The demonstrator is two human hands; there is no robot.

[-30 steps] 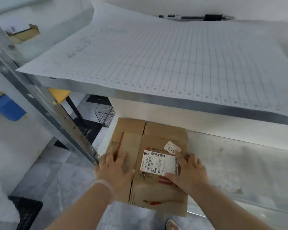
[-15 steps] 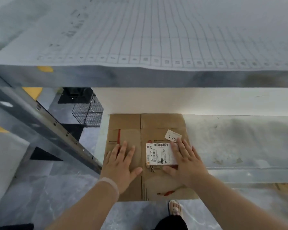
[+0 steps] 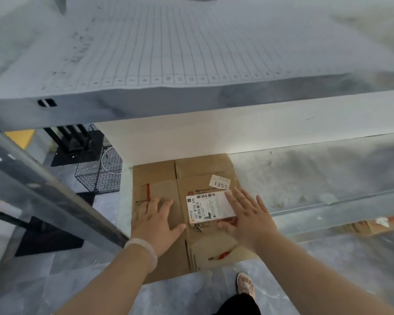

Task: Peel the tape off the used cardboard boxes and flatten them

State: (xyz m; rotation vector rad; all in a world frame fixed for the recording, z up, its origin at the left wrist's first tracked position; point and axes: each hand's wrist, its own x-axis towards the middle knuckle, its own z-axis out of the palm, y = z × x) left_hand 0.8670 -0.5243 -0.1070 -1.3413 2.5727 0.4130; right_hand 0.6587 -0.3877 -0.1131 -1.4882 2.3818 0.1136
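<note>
A flattened brown cardboard box (image 3: 159, 178) lies on the lower shelf (image 3: 305, 178) of a metal rack, its near end sticking out over the shelf's front edge. It carries a white shipping label (image 3: 205, 206) and a small white tag reading 1355 (image 3: 220, 182). My left hand (image 3: 156, 221) lies flat on the box's left half, fingers spread. My right hand (image 3: 248, 214) presses flat on the right half, fingers over the label's right edge.
The rack's upper shelf (image 3: 191, 101) juts out above, covered by a gridded paper sheet (image 3: 168, 46). A slanted metal post (image 3: 55, 196) runs at left. A black wire basket (image 3: 100, 171) stands on the floor behind. More cardboard (image 3: 373, 226) shows under the lower shelf at right.
The box has slid further back onto the lower shelf under both flat hands, and my view has dropped closer to the shelf.
</note>
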